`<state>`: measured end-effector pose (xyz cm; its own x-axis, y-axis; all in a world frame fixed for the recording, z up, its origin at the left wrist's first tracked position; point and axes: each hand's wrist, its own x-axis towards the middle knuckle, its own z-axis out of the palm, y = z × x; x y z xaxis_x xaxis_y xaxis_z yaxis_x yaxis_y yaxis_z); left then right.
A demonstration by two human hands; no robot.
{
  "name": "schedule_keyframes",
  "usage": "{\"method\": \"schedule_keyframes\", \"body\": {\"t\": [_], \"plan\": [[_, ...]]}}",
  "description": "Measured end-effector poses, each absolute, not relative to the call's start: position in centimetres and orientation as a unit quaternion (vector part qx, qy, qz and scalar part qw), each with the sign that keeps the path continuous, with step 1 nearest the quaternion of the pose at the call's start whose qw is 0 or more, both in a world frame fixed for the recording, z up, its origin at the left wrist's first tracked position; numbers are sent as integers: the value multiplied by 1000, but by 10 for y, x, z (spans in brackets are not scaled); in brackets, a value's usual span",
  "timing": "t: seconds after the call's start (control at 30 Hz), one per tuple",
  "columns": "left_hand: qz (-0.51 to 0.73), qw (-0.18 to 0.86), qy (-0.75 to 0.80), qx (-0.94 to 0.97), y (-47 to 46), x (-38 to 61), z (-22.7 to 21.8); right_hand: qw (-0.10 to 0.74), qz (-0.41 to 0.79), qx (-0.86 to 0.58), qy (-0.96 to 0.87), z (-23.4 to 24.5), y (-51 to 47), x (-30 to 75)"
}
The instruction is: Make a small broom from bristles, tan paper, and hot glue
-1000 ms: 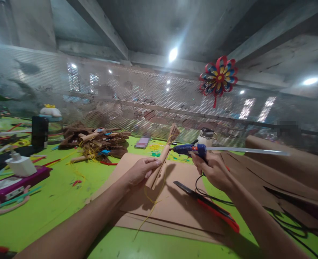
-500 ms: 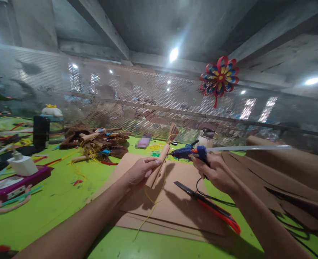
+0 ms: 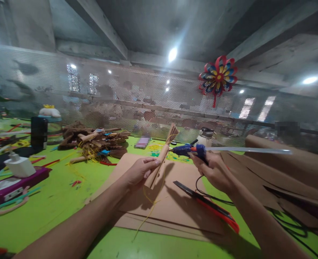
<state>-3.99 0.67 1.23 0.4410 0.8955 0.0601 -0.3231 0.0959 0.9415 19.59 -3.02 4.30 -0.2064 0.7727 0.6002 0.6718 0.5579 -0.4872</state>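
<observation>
Since half a second ago, we find a slight tilt in the glue gun (image 3: 185,149): its nose sits a little higher beside the paper roll (image 3: 160,160), and the tail of its clear glue stick (image 3: 250,150) sits a little lower. The roll itself keeps its place.

Our left hand (image 3: 141,171) pinches the roll between thumb and fingers, holding it at a slant over a stack of brown sheets (image 3: 185,223). The roll flares in folds at its upper end, and yellow string (image 3: 148,216) hangs from it onto the sheets. Our right hand (image 3: 215,171) grasps the gun's handle; we cannot tell whether the trigger is pressed, nor whether the nozzle touches the roll.

Below the gun, a red-and-black cutter (image 3: 214,209) lies diagonally, its dark end on the sheets. On the green table (image 3: 53,208) to the left, we record a heap of brown bundles (image 3: 94,142) and a purple power strip (image 3: 40,176) bearing a white plug (image 3: 20,165).
</observation>
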Motion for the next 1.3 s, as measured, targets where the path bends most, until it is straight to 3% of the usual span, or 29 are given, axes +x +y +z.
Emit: {"method": "schedule_keyframes", "body": {"t": [1.3], "plan": [[442,676,294,511,6,-39,15,447,80,-462,-762,40,-24,197]]}}
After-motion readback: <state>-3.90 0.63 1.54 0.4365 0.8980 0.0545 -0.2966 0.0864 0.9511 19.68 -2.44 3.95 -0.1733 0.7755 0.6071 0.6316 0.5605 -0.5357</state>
